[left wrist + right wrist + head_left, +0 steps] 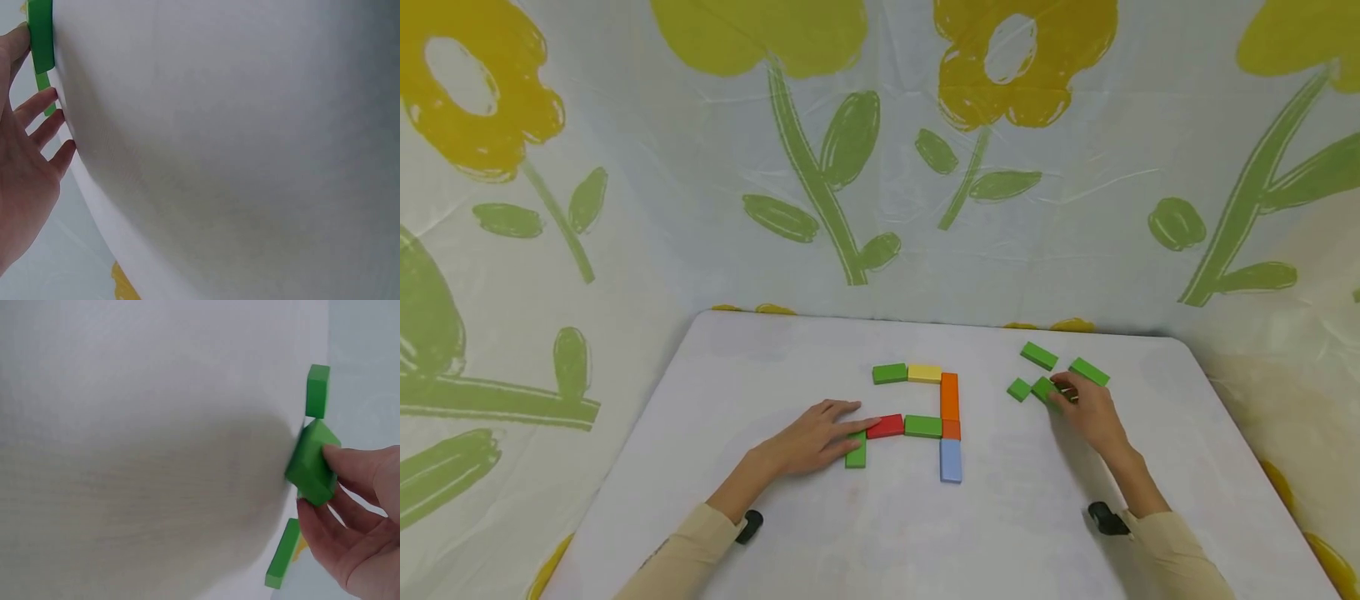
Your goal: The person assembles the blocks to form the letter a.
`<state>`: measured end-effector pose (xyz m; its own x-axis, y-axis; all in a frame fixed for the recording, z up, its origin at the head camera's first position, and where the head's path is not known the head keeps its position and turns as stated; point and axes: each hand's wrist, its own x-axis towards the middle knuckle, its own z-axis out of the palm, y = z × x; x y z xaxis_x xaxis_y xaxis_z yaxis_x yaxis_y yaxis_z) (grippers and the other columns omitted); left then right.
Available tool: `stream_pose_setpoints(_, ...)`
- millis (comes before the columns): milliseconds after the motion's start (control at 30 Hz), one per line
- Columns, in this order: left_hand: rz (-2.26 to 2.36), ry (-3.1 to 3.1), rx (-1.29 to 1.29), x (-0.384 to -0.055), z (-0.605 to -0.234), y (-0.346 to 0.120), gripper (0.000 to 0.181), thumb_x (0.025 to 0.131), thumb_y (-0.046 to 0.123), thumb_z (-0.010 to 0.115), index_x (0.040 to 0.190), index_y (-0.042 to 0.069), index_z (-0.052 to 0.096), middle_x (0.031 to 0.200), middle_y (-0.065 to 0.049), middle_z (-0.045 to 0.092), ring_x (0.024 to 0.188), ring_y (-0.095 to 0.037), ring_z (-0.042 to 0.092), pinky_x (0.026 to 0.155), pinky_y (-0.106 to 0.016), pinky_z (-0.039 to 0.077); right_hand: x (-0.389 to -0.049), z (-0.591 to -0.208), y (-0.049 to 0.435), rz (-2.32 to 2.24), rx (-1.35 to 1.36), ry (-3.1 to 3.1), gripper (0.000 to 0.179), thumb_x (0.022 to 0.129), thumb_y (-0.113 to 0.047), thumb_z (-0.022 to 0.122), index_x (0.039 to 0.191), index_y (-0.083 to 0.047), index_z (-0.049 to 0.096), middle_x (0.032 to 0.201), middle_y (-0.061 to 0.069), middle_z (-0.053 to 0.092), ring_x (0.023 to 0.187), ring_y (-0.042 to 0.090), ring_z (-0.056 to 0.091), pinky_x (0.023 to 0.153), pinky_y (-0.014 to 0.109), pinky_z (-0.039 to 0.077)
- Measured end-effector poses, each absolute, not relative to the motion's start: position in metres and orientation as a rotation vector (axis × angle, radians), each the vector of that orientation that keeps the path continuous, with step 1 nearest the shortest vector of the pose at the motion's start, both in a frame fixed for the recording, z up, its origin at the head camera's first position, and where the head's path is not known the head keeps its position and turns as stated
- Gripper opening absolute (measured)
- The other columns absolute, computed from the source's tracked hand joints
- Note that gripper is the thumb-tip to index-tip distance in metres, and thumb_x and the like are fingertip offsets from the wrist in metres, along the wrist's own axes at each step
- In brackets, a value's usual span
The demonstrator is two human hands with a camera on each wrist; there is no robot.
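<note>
In the head view my left hand (pixel 812 437) lies with fingers extended at the left end of a block layout. Its index fingertip rests on the red block (pixel 886 427), and the thumb is at the upright green block (pixel 856 452) below. Its left wrist view shows the hand (pixel 31 150) beside a green block (pixel 42 37). Off to the right, my right hand (pixel 1092 411) pinches a green rectangular block (pixel 1043 390) between thumb and fingers. The right wrist view shows that block (pixel 312 462) tilted in the grip of the hand (pixel 359 519).
Continuing the layout are green (pixel 922 426), orange (pixel 950 397), smaller orange (pixel 951 430), blue (pixel 951 461), yellow (pixel 924 373) and green (pixel 890 373) blocks. Around the right hand lie a small green block (pixel 1018 390) and two longer green ones, one farther back (pixel 1039 356), one right (pixel 1090 371).
</note>
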<state>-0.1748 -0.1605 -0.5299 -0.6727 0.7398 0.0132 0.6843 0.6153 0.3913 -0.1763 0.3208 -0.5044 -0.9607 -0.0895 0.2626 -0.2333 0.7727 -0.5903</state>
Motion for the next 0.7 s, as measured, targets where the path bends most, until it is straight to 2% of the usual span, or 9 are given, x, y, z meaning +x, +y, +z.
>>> stream_pose_setpoints(200, 0.546, 2.689, 1.177, -0.174, -0.529, -0.161, 0.049, 0.107, 0.039, 0.054, 0.156, 0.031, 0.047, 0.158, -0.011, 0.043, 0.143, -0.035, 0.039, 0.116, -0.053, 0.034, -0.168, -0.501, 0.318, 0.959, 0.228, -2.763, 0.028, 0.090, 0.002, 0.076, 0.114, 0.012, 0.069, 0.106, 0.029, 0.072, 0.093, 0.043, 0.070, 0.077, 0.050, 0.058)
stream_pose_setpoints(333, 0.549, 2.680, 1.164, -0.173, -0.527, -0.160, 0.049, 0.107, 0.037, 0.055, 0.155, 0.030, 0.048, 0.158, -0.011, 0.042, 0.143, -0.035, 0.038, 0.116, -0.054, 0.034, -0.158, -0.499, 0.313, 0.983, 0.221, -2.732, 0.029, 0.089, -0.002, 0.079, 0.114, 0.008, 0.071, 0.104, 0.025, 0.073, 0.089, 0.039, 0.072, 0.073, 0.031, 0.057)
stream_pose_setpoints(433, 0.543, 2.678, 1.157, -0.173, -0.527, -0.160, 0.050, 0.107, 0.038, 0.054, 0.156, 0.031, 0.047, 0.158, -0.011, 0.042, 0.144, -0.035, 0.038, 0.116, -0.054, 0.035, -0.151, -0.499, 0.309, 0.997, 0.218, -2.720, 0.030, 0.089, -0.006, 0.080, 0.116, 0.006, 0.072, 0.103, 0.022, 0.075, 0.089, 0.038, 0.072, 0.071, 0.023, 0.054)
stream_pose_setpoints(700, 0.511, 2.687, 1.201, -0.174, -0.527, -0.161, 0.051, 0.107, 0.037, 0.054, 0.156, 0.028, 0.046, 0.158, -0.011, 0.042, 0.143, -0.035, 0.039, 0.116, -0.053, 0.036, -0.133, -0.492, 0.287, 1.080, 0.203, -2.723, 0.031, 0.091, -0.014, 0.080, 0.119, -0.003, 0.073, 0.108, 0.013, 0.076, 0.094, 0.034, 0.073, 0.075, 0.026, 0.054)
